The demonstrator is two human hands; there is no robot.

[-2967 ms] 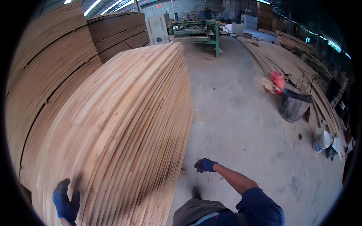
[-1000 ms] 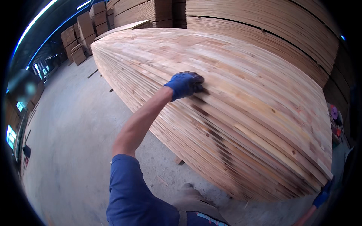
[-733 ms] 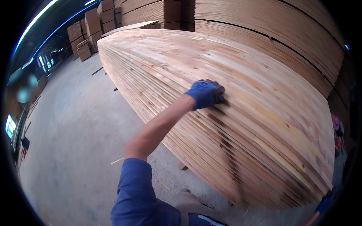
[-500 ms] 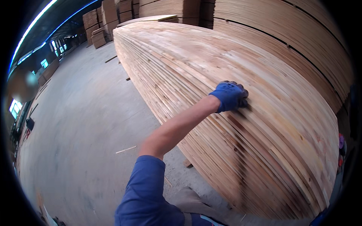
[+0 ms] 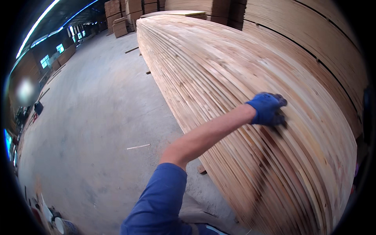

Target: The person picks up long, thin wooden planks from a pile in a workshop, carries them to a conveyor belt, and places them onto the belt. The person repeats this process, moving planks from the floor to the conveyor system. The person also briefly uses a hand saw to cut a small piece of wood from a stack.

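My left hand [image 5: 270,110], in a blue glove with dark fingertips, reaches across from the lower left over a long stack of pale wooden boards [image 5: 235,51]. Its fingers are bent and somewhat blurred, with a gap between them and the thumb, and nothing shows in them. The hand is at the top surface near the stack's stepped side; whether it presses on the wood I cannot tell. Layered board edges [image 5: 219,113] fan down toward the floor below my forearm. My right hand does not show.
Tall piles of thin brown sheets [image 5: 297,43] rise along the right and back. Smaller stacks [image 5: 120,27] stand at the far end. On the grey concrete floor [image 5: 98,105] lies a thin wood strip [image 5: 138,147]. A white bucket [image 5: 64,226] is at the lower left.
The whole scene has shifted to the right and slightly down in view. My left hand appears farther right, still over the board stack, its fingers and thumb more apart.
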